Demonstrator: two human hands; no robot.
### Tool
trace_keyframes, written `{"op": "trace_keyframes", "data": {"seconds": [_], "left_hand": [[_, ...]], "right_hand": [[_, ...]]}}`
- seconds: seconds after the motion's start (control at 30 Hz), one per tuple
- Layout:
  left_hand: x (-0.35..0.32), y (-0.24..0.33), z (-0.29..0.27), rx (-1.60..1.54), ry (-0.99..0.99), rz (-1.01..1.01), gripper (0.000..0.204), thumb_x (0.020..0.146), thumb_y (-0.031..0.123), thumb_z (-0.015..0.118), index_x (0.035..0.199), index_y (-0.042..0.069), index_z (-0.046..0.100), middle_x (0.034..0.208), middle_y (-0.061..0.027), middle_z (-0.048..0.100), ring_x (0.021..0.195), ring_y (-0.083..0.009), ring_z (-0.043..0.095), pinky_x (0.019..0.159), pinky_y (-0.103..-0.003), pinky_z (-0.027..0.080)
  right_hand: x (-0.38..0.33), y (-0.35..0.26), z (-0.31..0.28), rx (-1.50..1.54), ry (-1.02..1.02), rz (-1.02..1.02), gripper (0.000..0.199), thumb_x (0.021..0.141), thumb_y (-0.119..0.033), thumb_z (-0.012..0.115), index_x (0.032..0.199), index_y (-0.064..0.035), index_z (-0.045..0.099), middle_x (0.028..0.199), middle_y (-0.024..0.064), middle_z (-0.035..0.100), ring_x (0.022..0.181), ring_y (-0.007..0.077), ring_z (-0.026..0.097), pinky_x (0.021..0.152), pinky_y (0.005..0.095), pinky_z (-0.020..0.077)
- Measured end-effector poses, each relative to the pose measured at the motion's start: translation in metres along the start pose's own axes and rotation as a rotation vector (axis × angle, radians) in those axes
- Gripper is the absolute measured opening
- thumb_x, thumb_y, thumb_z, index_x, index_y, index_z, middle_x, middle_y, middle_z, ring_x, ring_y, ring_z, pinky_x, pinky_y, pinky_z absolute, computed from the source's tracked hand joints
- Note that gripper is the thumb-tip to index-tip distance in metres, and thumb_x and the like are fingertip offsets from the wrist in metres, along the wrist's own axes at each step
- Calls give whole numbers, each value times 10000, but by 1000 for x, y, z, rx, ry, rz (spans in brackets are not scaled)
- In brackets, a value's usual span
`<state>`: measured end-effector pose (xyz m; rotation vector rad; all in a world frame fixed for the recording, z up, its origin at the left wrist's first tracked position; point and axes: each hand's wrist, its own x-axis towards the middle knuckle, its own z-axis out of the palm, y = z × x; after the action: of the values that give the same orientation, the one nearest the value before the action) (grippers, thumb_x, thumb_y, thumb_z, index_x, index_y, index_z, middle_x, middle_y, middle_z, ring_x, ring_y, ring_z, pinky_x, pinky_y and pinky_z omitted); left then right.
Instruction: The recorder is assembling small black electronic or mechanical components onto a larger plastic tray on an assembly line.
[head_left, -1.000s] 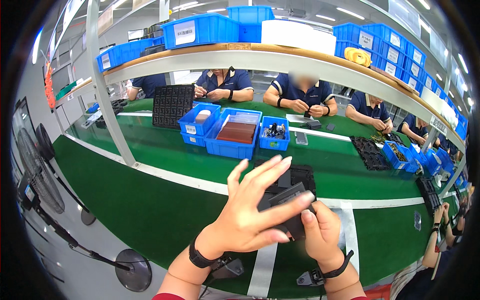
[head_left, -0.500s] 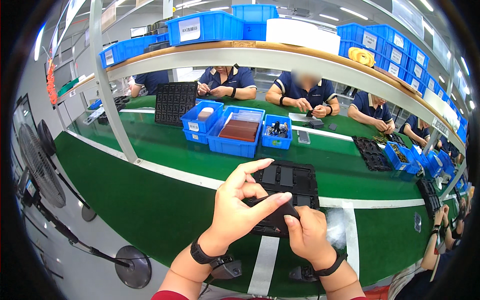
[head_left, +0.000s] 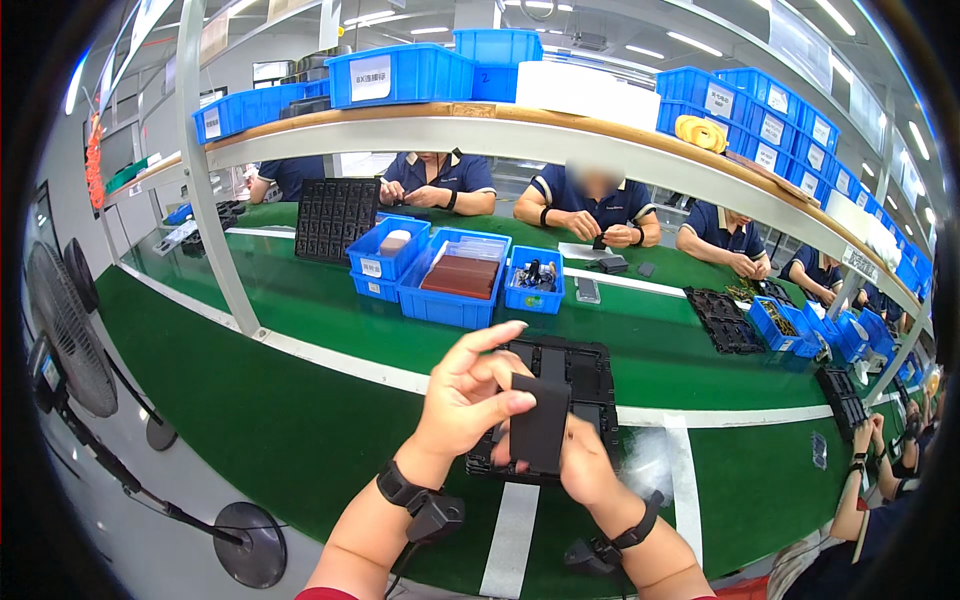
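Observation:
A flat black rectangular piece (head_left: 539, 432) stands nearly upright between my two hands, its broad plain face toward me. My left hand (head_left: 468, 402) pinches its upper left edge between the thumb and bent fingers, while the index finger points up and away. At the lower right edge, my right hand (head_left: 590, 462) grips the same piece, with some fingertips showing behind it, slightly blurred. Just beyond and below the hands lies a black compartment tray (head_left: 592, 372) with flat dark pieces in some slots; the hands and piece cover part of it.
Blue bins (head_left: 445, 308) with brown pieces and small parts stand across the green table (head_left: 330, 440). A shelf (head_left: 450, 130) bearing blue boxes crosses overhead, with its post (head_left: 215, 220) at left. Co-workers (head_left: 590, 205) sit opposite. A fan (head_left: 70, 320) stands at left.
The black piece has turned from tilted to nearly upright, its broad face now toward me. My right hand has shifted slightly left and its thumb no longer shows on the front. The view has shifted slightly.

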<state>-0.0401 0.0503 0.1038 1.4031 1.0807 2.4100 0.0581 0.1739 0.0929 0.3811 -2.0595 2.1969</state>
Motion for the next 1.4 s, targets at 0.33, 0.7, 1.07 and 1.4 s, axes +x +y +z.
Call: {"op": "trace_keyframes", "data": {"seconds": [0.33,0.7,1.07,1.4], "left_hand": [[12,41,-6,763,-204,228,317,646,19,682,959,-2,635,843,-89,643,710,-165,519,696,-282,343],[10,49,-11,231,-355,-124,511,688,49,650,1182,1,525,1099,-147,570,961,-215,542,896,-326,382],[-15,30,-23,300,-229,-568,391,877,89,485,1254,2,433,1218,-129,500,1125,-189,461,969,-329,345],[-82,-56,-57,1130,-229,-509,923,696,390,708,1347,-5,187,1358,-332,144,1275,-421,190,1026,-431,242]], "right_hand": [[-9,-12,7,-590,223,-451,80,822,-30,548,787,37,571,658,96,642,519,126,602,475,235,446],[-10,-14,21,-501,173,-416,101,834,-33,536,781,39,582,681,110,646,595,155,642,519,243,486],[5,24,-28,-57,421,-131,183,887,-160,514,824,3,564,762,91,622,634,166,636,540,240,504],[57,80,-161,-619,612,408,249,842,-139,543,676,45,560,613,137,622,569,172,643,464,276,473]]}}
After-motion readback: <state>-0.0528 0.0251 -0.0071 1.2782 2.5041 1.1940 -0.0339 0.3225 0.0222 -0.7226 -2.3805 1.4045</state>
